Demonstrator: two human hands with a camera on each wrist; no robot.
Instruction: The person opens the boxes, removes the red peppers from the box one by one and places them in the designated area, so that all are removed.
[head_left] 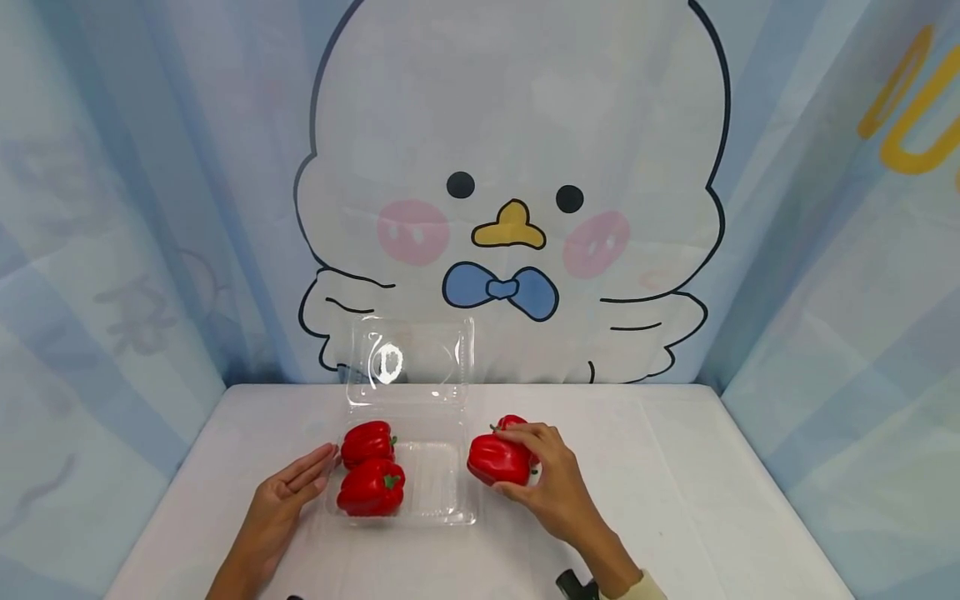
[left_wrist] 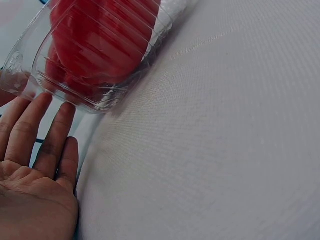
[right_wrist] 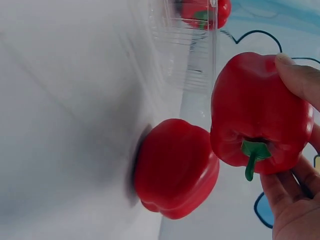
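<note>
My right hand holds a red bell pepper between thumb and fingers, just right of a clear plastic clamshell box. In the right wrist view this held bell pepper is off the table, its green stem facing the camera. Another red bell pepper lies on the table close by, partly hidden in the head view. Two more red bell peppers, a rear one and a front one, sit in the box's left half. My left hand has its fingers extended, fingertips at the box's left wall.
The box's hinged lid stands raised at the back. A white cloth covers the table, and printed curtains rise behind and at both sides. Near the front edge, by the right sleeve, is a dark object.
</note>
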